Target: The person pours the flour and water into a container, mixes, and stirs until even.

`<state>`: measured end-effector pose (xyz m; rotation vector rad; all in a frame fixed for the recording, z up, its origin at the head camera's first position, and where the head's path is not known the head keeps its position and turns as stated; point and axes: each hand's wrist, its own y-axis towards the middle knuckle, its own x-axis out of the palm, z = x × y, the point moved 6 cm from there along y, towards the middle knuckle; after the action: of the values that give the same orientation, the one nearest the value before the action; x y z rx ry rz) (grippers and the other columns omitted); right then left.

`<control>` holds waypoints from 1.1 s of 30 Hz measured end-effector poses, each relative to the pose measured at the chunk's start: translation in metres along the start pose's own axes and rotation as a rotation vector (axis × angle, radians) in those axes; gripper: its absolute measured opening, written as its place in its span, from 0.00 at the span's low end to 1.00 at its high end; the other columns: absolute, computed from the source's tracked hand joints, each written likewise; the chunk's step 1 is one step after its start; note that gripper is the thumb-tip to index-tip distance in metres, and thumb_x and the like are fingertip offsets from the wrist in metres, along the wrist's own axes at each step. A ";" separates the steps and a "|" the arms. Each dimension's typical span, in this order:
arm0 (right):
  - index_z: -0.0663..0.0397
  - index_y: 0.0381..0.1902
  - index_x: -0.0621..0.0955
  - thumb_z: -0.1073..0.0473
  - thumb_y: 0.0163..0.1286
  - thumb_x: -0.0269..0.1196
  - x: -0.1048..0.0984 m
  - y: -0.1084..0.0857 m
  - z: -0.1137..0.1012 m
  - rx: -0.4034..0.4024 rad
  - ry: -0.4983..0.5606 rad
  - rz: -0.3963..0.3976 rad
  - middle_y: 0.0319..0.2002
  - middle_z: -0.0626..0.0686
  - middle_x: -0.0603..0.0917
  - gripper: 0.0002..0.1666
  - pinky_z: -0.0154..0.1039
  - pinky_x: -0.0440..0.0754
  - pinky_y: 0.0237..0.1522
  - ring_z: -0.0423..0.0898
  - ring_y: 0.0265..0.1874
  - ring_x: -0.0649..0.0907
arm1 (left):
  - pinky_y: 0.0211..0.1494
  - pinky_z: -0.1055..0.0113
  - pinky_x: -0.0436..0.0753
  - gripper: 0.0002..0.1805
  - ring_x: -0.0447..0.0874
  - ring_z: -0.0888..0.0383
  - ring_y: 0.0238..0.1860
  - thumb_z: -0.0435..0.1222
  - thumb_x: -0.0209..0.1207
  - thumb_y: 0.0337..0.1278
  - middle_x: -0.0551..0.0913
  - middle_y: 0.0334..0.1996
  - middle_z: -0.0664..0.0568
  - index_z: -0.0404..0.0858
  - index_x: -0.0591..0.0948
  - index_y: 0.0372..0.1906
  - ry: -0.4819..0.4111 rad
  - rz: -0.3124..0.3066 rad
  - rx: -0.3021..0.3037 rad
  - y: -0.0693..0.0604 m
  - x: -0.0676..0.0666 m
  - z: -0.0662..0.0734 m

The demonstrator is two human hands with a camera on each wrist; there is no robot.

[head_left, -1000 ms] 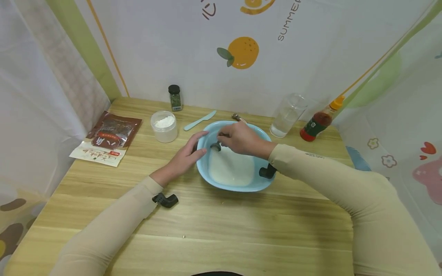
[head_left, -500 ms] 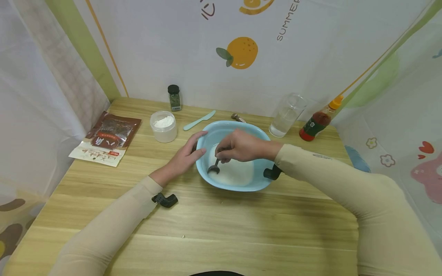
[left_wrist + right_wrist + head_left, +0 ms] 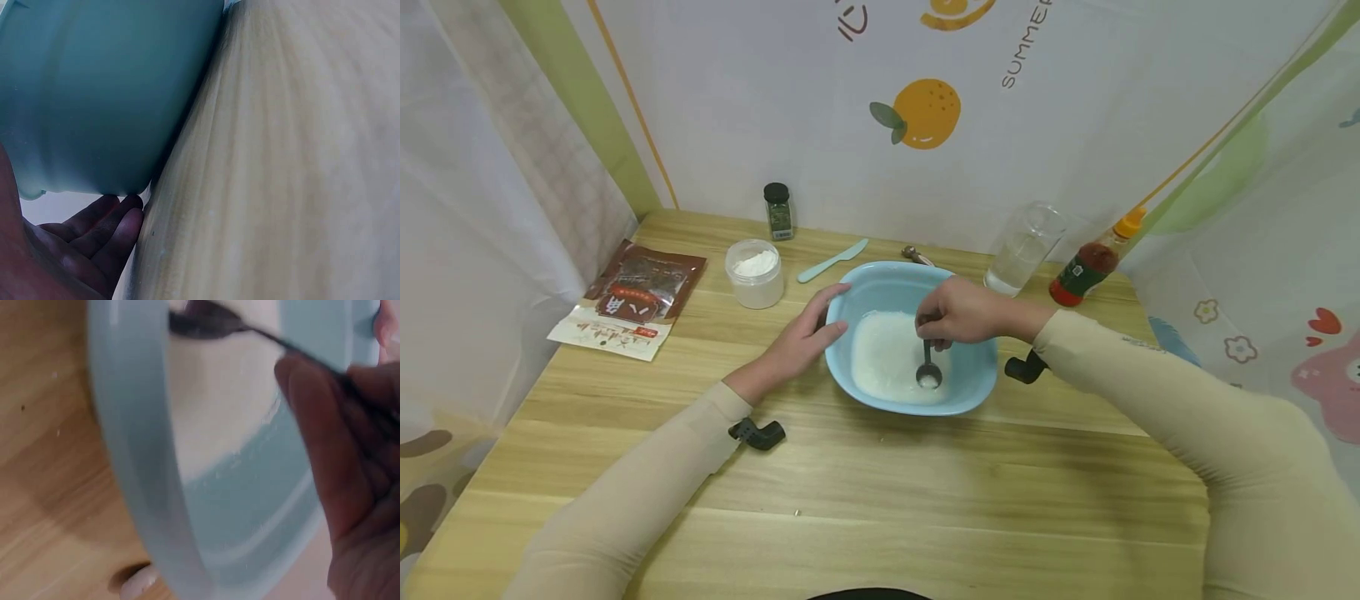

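A light blue basin [image 3: 973, 392] on the table holds milky white liquid [image 3: 880, 358]. My right hand [image 3: 958, 310] pinches the handle of a dark metal spoon [image 3: 928, 373], its bowl low over the liquid near the right front; the right wrist view shows the spoon [image 3: 212, 324] between thumb and fingers. At the basin's left end rests my left hand [image 3: 797, 340], thumb near the rim and fingers spread along the outside. In the left wrist view the fingers [image 3: 103, 234], fairly straight, touch the basin's outer wall [image 3: 106, 100].
Behind the basin lie a pale blue spreader [image 3: 832, 261] and a small metal utensil [image 3: 916, 255]. Left of these stand a jar of white powder [image 3: 755, 279], a black-capped spice jar [image 3: 779, 218] and a brown packet [image 3: 632, 298]. A glass of water [image 3: 1019, 254] and red sauce bottle [image 3: 1086, 268] stand right.
My right hand has swept the spoon from the basin's back left, forward along the left side, then across to the right front. The left hand has stayed on the basin.
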<state>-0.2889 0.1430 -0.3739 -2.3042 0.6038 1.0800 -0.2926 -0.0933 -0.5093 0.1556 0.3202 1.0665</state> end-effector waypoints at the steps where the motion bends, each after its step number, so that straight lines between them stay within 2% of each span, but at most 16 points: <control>1: 0.57 0.37 0.91 0.63 0.82 0.64 -0.003 -0.001 0.002 0.011 -0.035 0.035 0.27 0.46 0.91 0.12 0.41 0.89 0.32 0.41 0.27 0.90 | 0.55 0.53 0.95 0.36 0.86 0.45 0.65 0.49 0.57 0.87 0.80 0.70 0.34 0.50 0.61 0.89 -0.001 0.000 -0.006 0.001 0.000 -0.002; 3: 0.57 0.36 0.90 0.63 0.81 0.63 -0.009 -0.001 0.007 0.043 -0.103 0.105 0.25 0.46 0.89 0.12 0.40 0.86 0.28 0.40 0.25 0.88 | 0.56 0.54 0.94 0.36 0.86 0.47 0.65 0.48 0.57 0.87 0.81 0.70 0.36 0.52 0.61 0.89 0.003 0.003 -0.020 0.001 -0.001 -0.005; 6: 0.56 0.34 0.88 0.64 0.81 0.61 -0.015 0.000 0.010 0.096 -0.186 0.204 0.24 0.46 0.86 0.13 0.38 0.81 0.24 0.39 0.22 0.85 | 0.58 0.52 0.94 0.36 0.85 0.43 0.67 0.48 0.56 0.87 0.79 0.71 0.33 0.50 0.60 0.89 0.010 -0.002 -0.014 0.000 0.000 0.005; 8: 0.55 0.30 0.84 0.64 0.80 0.60 -0.017 0.002 0.012 0.130 -0.231 0.264 0.21 0.46 0.81 0.14 0.38 0.76 0.23 0.40 0.19 0.80 | 0.58 0.49 0.94 0.36 0.85 0.37 0.67 0.48 0.55 0.87 0.78 0.71 0.29 0.46 0.60 0.89 0.022 -0.007 -0.002 -0.002 0.002 0.015; 10: 0.53 0.27 0.78 0.64 0.80 0.58 -0.019 0.006 0.012 0.156 -0.267 0.317 0.20 0.47 0.74 0.17 0.38 0.71 0.23 0.41 0.18 0.73 | 0.56 0.49 0.94 0.36 0.85 0.36 0.66 0.47 0.54 0.87 0.78 0.70 0.26 0.43 0.60 0.89 0.025 -0.009 0.021 -0.002 0.002 0.017; 12: 0.52 0.25 0.74 0.65 0.80 0.56 -0.019 0.010 0.011 0.179 -0.301 0.362 0.19 0.48 0.69 0.18 0.39 0.68 0.24 0.43 0.19 0.68 | 0.55 0.50 0.94 0.35 0.86 0.37 0.65 0.46 0.54 0.88 0.78 0.69 0.26 0.44 0.61 0.88 0.035 0.001 0.017 -0.002 0.001 0.018; 15: 0.53 0.25 0.75 0.65 0.80 0.56 -0.019 0.017 0.007 0.209 -0.324 0.407 0.19 0.49 0.70 0.18 0.39 0.68 0.24 0.45 0.20 0.68 | 0.57 0.51 0.94 0.34 0.85 0.38 0.66 0.43 0.54 0.88 0.77 0.70 0.27 0.44 0.61 0.88 0.043 0.001 0.003 -0.002 0.003 0.021; 17: 0.55 0.28 0.79 0.64 0.81 0.56 -0.018 0.020 0.004 0.227 -0.329 0.429 0.21 0.50 0.75 0.16 0.39 0.71 0.24 0.45 0.20 0.72 | 0.59 0.50 0.93 0.34 0.83 0.35 0.68 0.41 0.52 0.89 0.76 0.73 0.27 0.43 0.59 0.89 0.054 -0.004 -0.019 -0.003 0.005 0.029; 23: 0.63 0.37 0.86 0.64 0.83 0.58 -0.013 0.029 -0.005 0.225 -0.326 0.449 0.29 0.55 0.86 0.13 0.41 0.80 0.28 0.47 0.24 0.80 | 0.64 0.45 0.90 0.33 0.78 0.33 0.73 0.36 0.51 0.89 0.71 0.78 0.29 0.42 0.58 0.89 0.050 -0.016 -0.048 -0.004 0.008 0.035; 26: 0.63 0.36 0.85 0.65 0.82 0.58 -0.013 0.031 -0.006 0.252 -0.332 0.429 0.28 0.55 0.84 0.13 0.40 0.78 0.27 0.47 0.24 0.79 | 0.66 0.43 0.89 0.33 0.78 0.34 0.74 0.36 0.51 0.89 0.70 0.79 0.30 0.42 0.58 0.89 0.056 -0.015 -0.053 -0.003 0.008 0.036; 30: 0.60 0.32 0.82 0.66 0.81 0.56 -0.016 0.029 -0.003 0.352 -0.358 0.354 0.26 0.55 0.79 0.14 0.38 0.74 0.22 0.46 0.22 0.75 | 0.67 0.45 0.89 0.34 0.77 0.34 0.75 0.36 0.51 0.89 0.69 0.80 0.30 0.42 0.57 0.89 0.049 -0.018 -0.055 -0.003 0.008 0.036; 33: 0.59 0.32 0.82 0.66 0.80 0.55 -0.017 0.025 -0.001 0.397 -0.361 0.311 0.27 0.56 0.79 0.14 0.37 0.76 0.21 0.47 0.23 0.77 | 0.67 0.45 0.89 0.34 0.77 0.34 0.75 0.37 0.51 0.89 0.69 0.80 0.30 0.42 0.57 0.89 0.053 -0.019 -0.057 -0.004 0.008 0.036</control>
<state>-0.3132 0.1263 -0.3668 -1.6614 0.9499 1.3384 -0.2743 -0.0871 -0.4776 0.0731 0.3373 1.0615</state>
